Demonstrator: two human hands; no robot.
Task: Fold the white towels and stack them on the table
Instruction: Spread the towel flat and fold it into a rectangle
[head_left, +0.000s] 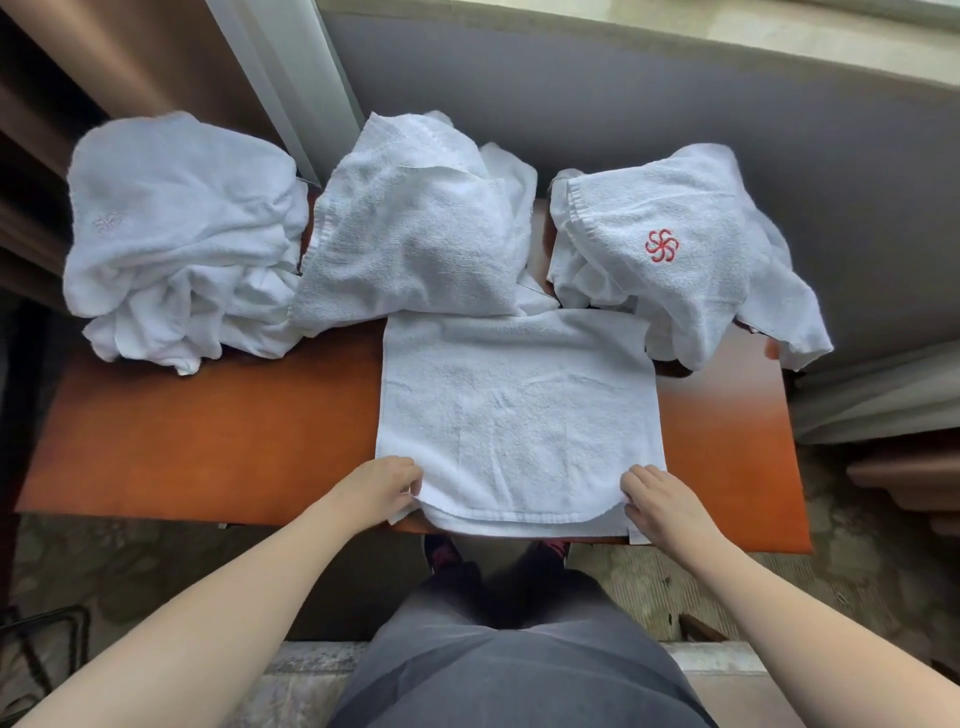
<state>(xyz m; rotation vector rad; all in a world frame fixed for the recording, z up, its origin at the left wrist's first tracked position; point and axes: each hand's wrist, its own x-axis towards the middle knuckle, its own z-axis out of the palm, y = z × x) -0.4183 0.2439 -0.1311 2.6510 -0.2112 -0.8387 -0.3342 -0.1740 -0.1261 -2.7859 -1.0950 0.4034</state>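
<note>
A person's left hand (387, 486) and right hand (657, 501) pinch the near corners of a white towel (519, 415) spread flat at the front edge of an orange table (208, 441), a fold apparently under way. Three rumpled piles (182, 234) wait behind it. The next move likely calls for carrying both corners evenly to the far edge.

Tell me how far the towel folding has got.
Done: no folded stack shows. In hand: the left hand and right hand pinch the near corners of a flat towel on the table. Left: three crumpled piles behind it.
</note>
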